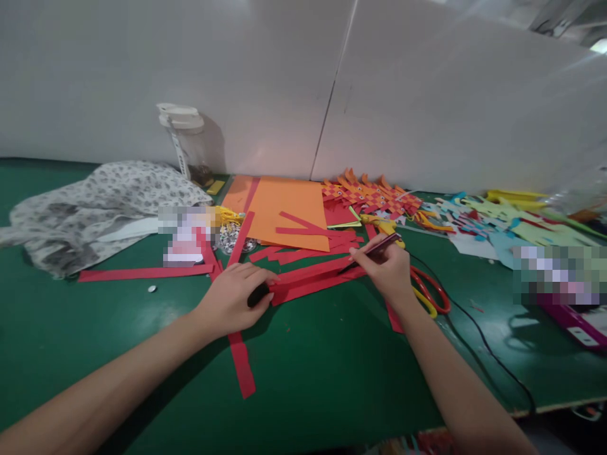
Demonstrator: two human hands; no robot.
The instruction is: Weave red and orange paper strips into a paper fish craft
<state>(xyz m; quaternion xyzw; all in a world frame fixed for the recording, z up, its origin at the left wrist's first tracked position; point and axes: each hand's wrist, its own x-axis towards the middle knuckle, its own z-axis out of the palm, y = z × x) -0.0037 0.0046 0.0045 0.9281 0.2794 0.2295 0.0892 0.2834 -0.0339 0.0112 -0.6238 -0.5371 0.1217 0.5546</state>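
Red paper strips (303, 292) lie on the near side of the orange sheet (284, 202), the left hand (237, 297) at their left ends with a grip I cannot tell, the right hand (387, 270) pinching a dark pen (385, 242) over them, apparently for marking, which likely calls next for steadying them and guiding the pen.

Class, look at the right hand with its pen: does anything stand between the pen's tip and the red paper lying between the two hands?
Nothing visible does: the pen in the right hand has its tip at the red paper. The left hand is at the paper's left end, clear of the tip.
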